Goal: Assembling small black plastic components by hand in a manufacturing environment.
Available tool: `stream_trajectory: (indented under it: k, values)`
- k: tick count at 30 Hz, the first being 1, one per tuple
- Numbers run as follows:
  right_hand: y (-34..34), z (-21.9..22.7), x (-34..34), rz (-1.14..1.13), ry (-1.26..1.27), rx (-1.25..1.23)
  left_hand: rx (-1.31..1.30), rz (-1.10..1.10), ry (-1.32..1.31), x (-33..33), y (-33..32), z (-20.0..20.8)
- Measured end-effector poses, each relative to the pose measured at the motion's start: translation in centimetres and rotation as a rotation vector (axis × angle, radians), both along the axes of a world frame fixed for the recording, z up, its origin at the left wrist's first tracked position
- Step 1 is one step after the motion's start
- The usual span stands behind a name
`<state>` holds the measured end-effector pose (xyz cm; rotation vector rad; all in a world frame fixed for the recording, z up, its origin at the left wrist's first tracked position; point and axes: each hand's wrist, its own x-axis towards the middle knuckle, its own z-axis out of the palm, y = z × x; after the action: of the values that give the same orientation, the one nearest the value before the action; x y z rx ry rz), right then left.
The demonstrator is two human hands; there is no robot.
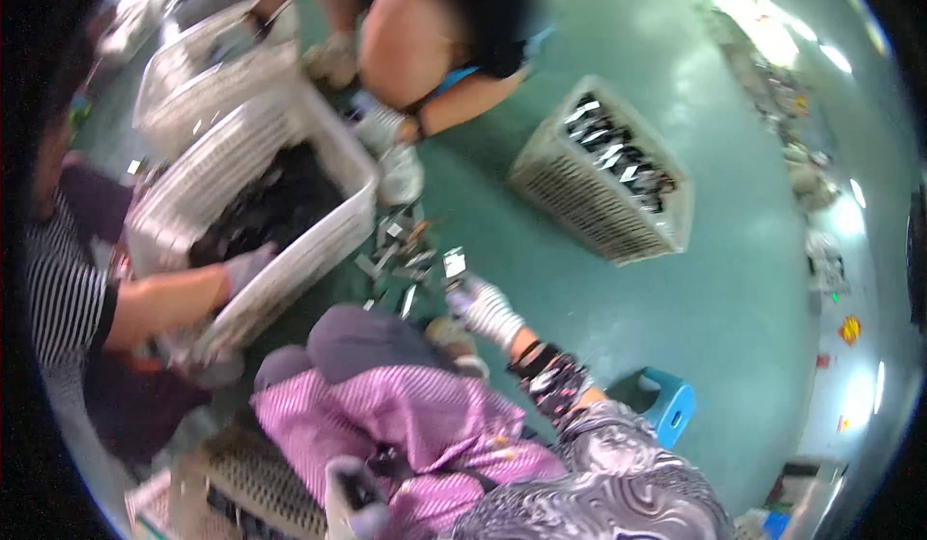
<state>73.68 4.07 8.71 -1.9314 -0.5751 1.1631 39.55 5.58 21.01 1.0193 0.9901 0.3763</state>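
Observation:
My right hand (483, 308), in a white striped glove with a patterned sleeve, reaches to a scatter of small metal pieces (406, 255) on the green floor. Its fingertips are at a shiny square piece (454, 263); blur hides whether they grip it. My left hand (352, 501), in a pale glove, rests low by my lap over purple striped cloth (406, 424) and is curled around a dark piece (364, 489).
A person at the left has a gloved hand (246, 265) in a white basket (319, 241) of dark parts. Another person's gloved hands (381, 130) work at the top. Also here: a second white basket (208, 67), a beige basket (579, 202) of metal parts, a blue stool (671, 405).

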Motion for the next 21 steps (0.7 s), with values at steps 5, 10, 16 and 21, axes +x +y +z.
stream_trajectory:
  k: [5, 10, 16, 21]
  values:
    - [-0.2, 5.6, -4.2, -0.237, 0.502, 0.456, -0.357, 0.090, -0.385, -0.9, -0.1, 0.1]
    - [-1.2, 12.3, -9.3, 0.094, 0.617, 0.484, -0.534, 0.555, -0.691, 1.5, 1.7, 2.7]
    - [-3.8, 18.1, -13.6, 0.425, 0.750, 0.454, -0.578, 0.508, -0.891, 1.8, 3.8, 2.1]
    - [-4.7, 16.8, -17.4, 0.488, 0.889, 0.358, -0.520, 0.494, -0.984, -0.5, 3.3, 1.1]
